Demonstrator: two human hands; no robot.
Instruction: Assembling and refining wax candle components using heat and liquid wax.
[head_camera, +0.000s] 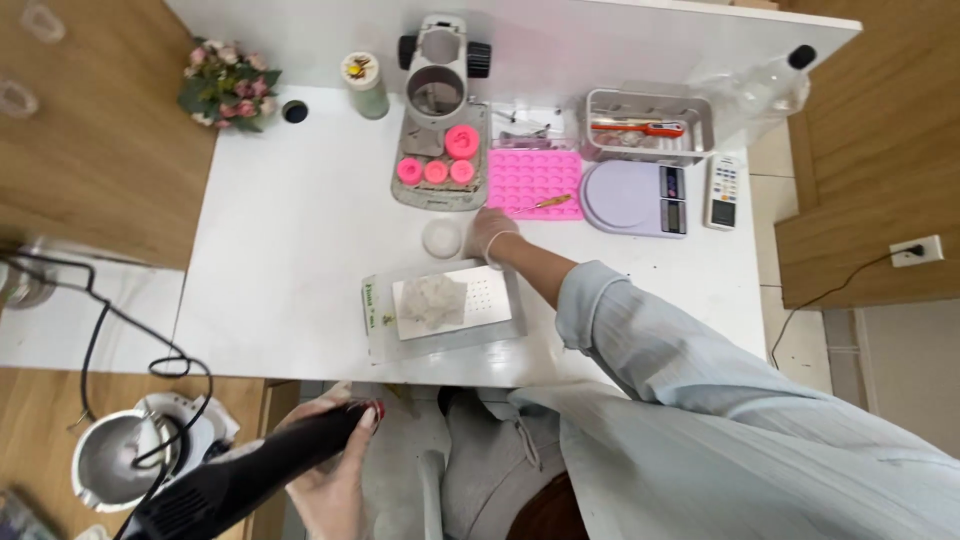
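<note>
Left hand wraps the black heat gun, lowered beside the table edge; gloved right hand, fingers curled, touches the small white dish beyond the perforated tray.

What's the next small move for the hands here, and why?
Probably bring the heat gun up over the table edge toward the white lump on the tray. The left hand grips the gun low, off the table, while the right hand rests far back by the small white dish, clear of the tray.
</note>
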